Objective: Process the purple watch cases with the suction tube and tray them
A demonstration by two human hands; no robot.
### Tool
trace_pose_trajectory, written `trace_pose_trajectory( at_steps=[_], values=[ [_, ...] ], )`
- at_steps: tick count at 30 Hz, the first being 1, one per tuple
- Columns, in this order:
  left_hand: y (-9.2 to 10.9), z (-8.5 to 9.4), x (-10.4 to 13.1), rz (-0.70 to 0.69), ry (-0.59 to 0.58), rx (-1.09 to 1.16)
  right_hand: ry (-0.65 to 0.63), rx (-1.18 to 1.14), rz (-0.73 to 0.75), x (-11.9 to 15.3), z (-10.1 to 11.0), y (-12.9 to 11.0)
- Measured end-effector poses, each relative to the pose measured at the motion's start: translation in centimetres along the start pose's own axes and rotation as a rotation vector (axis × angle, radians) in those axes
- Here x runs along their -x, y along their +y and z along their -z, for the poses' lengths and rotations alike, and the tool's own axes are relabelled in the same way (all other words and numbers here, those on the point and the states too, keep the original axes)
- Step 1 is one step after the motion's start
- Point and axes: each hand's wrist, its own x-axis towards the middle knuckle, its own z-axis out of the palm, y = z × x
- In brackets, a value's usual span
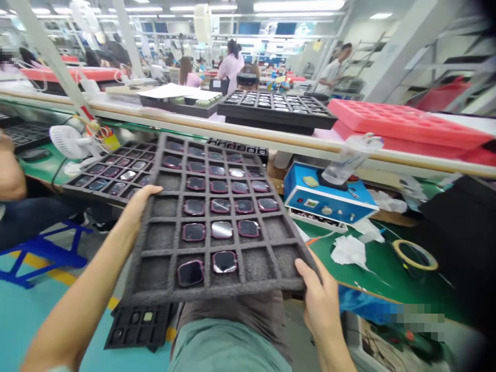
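Tray fills closed grip of left hand and right hand, box markings illegible

Green workbench holding a blue box-shaped device, crumpled white tissue, a yellowish tape roll and a small white fan.

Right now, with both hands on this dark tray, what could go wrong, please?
The left hand holds one side of the tray, the right hand its near right corner; this uneven grip might let it twist. The framed screens lie in open pockets and could fall out if it tips. Its right edge looks close to the blue box and might knock it.
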Motion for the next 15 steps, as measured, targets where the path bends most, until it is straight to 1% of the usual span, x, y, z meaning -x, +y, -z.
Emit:
trace_pose_trajectory(
  at_steps=[3, 6, 9, 12, 15],
  values=[
    [-1.2, -2.9, -2.7, -0.013, -0.127, 0.067, 0.134, 0.069, 0.005, 0.1, 1.3, 3.3],
    [-1.7, -5.0, -5.5, -0.047, -0.204, 0.115, 0.205, 0.188, -0.02, -0.7, 2.4, 6.8],
    [-2.2, -6.7, -8.1, -0.081, -0.268, 0.114, 0.226, 0.332, -0.015, -2.0, 2.6, 9.5],
    [-2.9, -8.2, -10.4, -0.071, -0.314, 0.055, 0.292, 0.375, 0.061, -2.7, 1.5, 11.0],
    [-3.5, -9.1, -12.3, -0.022, -0.341, -0.022, 0.33, 0.409, 0.131, -3.0, 0.5, 11.2]
  ],
)
